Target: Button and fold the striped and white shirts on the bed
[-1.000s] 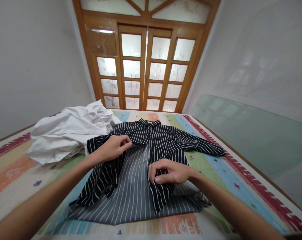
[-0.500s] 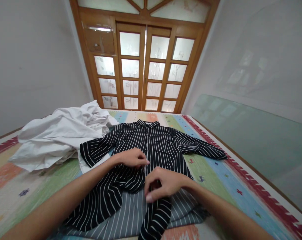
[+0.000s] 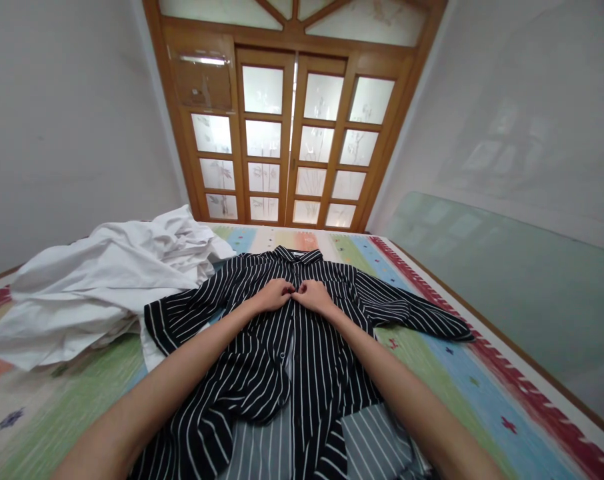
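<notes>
The fingers (image 3: 285, 289) of both hands are bent and closed in a pinch on the front opening of the striped shirt (image 3: 315, 353). The left hand (image 3: 272, 295) grips from the left side of the opening, the right hand (image 3: 316, 295) from the right; their fingertips meet at chest level, below the collar (image 3: 299, 256). The exact fold of fabric between the fingertips is hidden.

Compared with half a second earlier, both hands are farther up the shirt, nearer the collar. In that earlier view the hands are apart, with the right hand lower; here they are together. A second earlier, the left front panel is lifted aside and the grey inside shows broadly; here the panels lie nearly edge to edge, and the grey shows mainly toward the bottom.

The shirt lies front side up on the patterned cover (image 3: 427, 370), directly before the person. Its long axis runs from the person toward the wooden doors (image 3: 289, 133): collar at the far end, bottom hem at the near end. Both sleeves slant outward and back toward the person. The left sleeve (image 3: 192, 310) lies beside the white cloth (image 3: 102, 273).
</notes>
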Demonstrator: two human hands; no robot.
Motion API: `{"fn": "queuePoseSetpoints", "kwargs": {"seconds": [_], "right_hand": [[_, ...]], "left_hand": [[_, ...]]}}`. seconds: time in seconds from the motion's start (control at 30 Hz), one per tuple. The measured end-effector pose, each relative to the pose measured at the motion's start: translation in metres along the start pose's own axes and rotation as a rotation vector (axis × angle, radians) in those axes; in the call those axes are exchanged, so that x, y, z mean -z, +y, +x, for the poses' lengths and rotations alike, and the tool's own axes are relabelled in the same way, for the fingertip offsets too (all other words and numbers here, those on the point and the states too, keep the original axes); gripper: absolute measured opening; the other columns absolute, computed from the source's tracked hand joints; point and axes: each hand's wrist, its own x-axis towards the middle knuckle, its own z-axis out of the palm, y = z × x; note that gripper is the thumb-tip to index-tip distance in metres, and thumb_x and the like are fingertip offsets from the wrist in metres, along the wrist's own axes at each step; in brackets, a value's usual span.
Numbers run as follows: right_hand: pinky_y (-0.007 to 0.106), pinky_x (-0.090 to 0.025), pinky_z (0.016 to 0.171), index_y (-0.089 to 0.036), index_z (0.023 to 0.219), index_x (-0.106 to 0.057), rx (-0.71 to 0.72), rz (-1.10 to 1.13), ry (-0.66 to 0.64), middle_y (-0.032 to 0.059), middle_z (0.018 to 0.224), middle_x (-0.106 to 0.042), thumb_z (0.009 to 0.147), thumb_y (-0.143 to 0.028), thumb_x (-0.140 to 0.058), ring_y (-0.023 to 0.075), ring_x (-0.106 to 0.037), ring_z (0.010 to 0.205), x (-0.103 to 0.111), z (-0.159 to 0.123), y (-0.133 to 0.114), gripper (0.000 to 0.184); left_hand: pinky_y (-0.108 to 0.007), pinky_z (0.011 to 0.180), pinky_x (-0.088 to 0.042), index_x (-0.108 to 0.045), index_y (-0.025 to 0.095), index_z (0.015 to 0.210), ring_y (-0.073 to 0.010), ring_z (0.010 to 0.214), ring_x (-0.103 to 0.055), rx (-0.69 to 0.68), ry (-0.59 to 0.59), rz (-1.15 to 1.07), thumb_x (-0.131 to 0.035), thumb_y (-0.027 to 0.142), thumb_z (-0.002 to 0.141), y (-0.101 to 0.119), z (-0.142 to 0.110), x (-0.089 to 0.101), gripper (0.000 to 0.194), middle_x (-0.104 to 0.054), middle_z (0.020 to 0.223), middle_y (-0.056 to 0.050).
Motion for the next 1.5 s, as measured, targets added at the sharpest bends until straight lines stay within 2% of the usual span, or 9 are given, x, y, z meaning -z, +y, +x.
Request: {"fn": "queuePoseSetpoints", "kwargs": {"seconds": [0.1, 0.23, 0.43, 0.57, 0.77, 0.93, 1.07, 1.17, 1.5], "right_hand": [[0.025, -0.039, 0.062, -0.017, 0.059, -0.067, -0.018, 0.032, 0.03, 0.0069, 0.068, -0.07, 0.071, -0.026, -0.066, 0.0192, -0.063, 0.07, -0.008, 0.004, 0.006, 0.016], [0.025, -0.04, 0.064, -0.017, 0.058, -0.067, 0.048, 0.177, 0.085, 0.0049, 0.065, -0.069, 0.073, -0.019, -0.059, 0.017, -0.062, 0.065, -0.015, 0.006, 0.022, 0.017], [0.024, -0.041, 0.057, -0.017, 0.062, -0.068, 0.058, 0.531, 0.031, 0.0012, 0.061, -0.066, 0.071, -0.021, -0.053, 0.0147, -0.058, 0.058, -0.017, 0.01, 0.043, 0.018], [0.023, -0.039, 0.05, -0.017, 0.068, -0.069, 0.031, 0.638, 0.0, 0.0, 0.059, -0.064, 0.07, -0.025, -0.056, 0.0121, -0.052, 0.049, -0.019, 0.01, 0.046, 0.015], [0.023, -0.035, 0.043, -0.017, 0.07, -0.067, -0.001, 0.765, 0.019, -0.0028, 0.053, -0.057, 0.071, -0.032, -0.058, 0.0097, -0.044, 0.04, -0.02, 0.008, 0.045, 0.017], [0.024, -0.041, 0.05, -0.017, 0.072, -0.07, 0.077, 0.701, -0.008, 0.0007, 0.062, -0.065, 0.073, -0.032, -0.059, 0.0129, -0.054, 0.052, -0.019, 0.008, 0.044, 0.018], [0.028, -0.047, 0.065, -0.017, 0.073, -0.072, 0.138, 0.589, 0.005, 0.0039, 0.073, -0.072, 0.075, -0.027, -0.059, 0.0166, -0.063, 0.067, -0.02, 0.007, 0.044, 0.017], [0.029, -0.048, 0.07, -0.017, 0.073, -0.073, 0.151, 0.559, 0.003, 0.0045, 0.075, -0.073, 0.075, -0.025, -0.059, 0.0173, -0.064, 0.07, -0.02, 0.007, 0.044, 0.017], [0.023, -0.039, 0.046, -0.016, 0.074, -0.071, 0.054, 0.705, -0.059, -0.0017, 0.056, -0.06, 0.075, -0.031, -0.058, 0.0093, -0.045, 0.042, -0.02, 0.01, 0.047, 0.02]], "left_hand": [[-0.028, 0.076, -0.047, -0.073, 0.016, 0.095, -0.019, 0.078, -0.063, -0.004, 0.003, -0.032, -0.055, 0.014, 0.078, -0.003, 0.004, -0.005, 0.025, -0.07, 0.083, -0.005], [-0.028, 0.073, -0.047, -0.073, 0.014, 0.089, -0.0183, 0.074, -0.062, 0.028, 0.024, -0.1, -0.057, 0.016, 0.078, -0.006, 0.008, -0.01, 0.019, -0.069, 0.08, -0.005], [-0.024, 0.068, -0.048, -0.07, 0.015, 0.085, -0.0144, 0.069, -0.061, 0.082, 0.067, -0.24, -0.058, 0.017, 0.079, -0.008, 0.01, -0.014, 0.013, -0.069, 0.08, -0.003], [-0.024, 0.066, -0.047, -0.07, 0.016, 0.082, -0.0145, 0.069, -0.062, 0.104, 0.113, -0.377, -0.059, 0.018, 0.078, -0.008, 0.008, -0.014, 0.011, -0.07, 0.078, -0.002], [-0.025, 0.067, -0.047, -0.072, 0.016, 0.081, -0.0154, 0.069, -0.063, 0.122, 0.123, -0.349, -0.06, 0.018, 0.077, -0.003, 0.006, -0.017, 0.013, -0.071, 0.075, -0.002], [-0.026, 0.07, -0.048, -0.073, 0.016, 0.081, -0.0161, 0.072, -0.064, 0.14, 0.125, -0.355, -0.059, 0.019, 0.077, -0.003, 0.005, -0.02, 0.015, -0.072, 0.078, -0.003], [-0.027, 0.071, -0.05, -0.073, 0.016, 0.081, -0.0167, 0.073, -0.065, 0.172, 0.139, -0.466, -0.061, 0.024, 0.076, -0.008, 0.007, -0.02, 0.014, -0.072, 0.078, -0.003], [-0.028, 0.072, -0.05, -0.072, 0.016, 0.081, -0.0169, 0.074, -0.065, 0.179, 0.139, -0.535, -0.062, 0.025, 0.075, -0.011, 0.008, -0.02, 0.015, -0.072, 0.078, -0.004], [-0.027, 0.069, -0.049, -0.074, 0.016, 0.081, -0.0159, 0.07, -0.063, 0.171, 0.156, -0.469, -0.062, 0.024, 0.076, -0.005, 0.003, -0.021, 0.015, -0.072, 0.075, -0.003]]}}
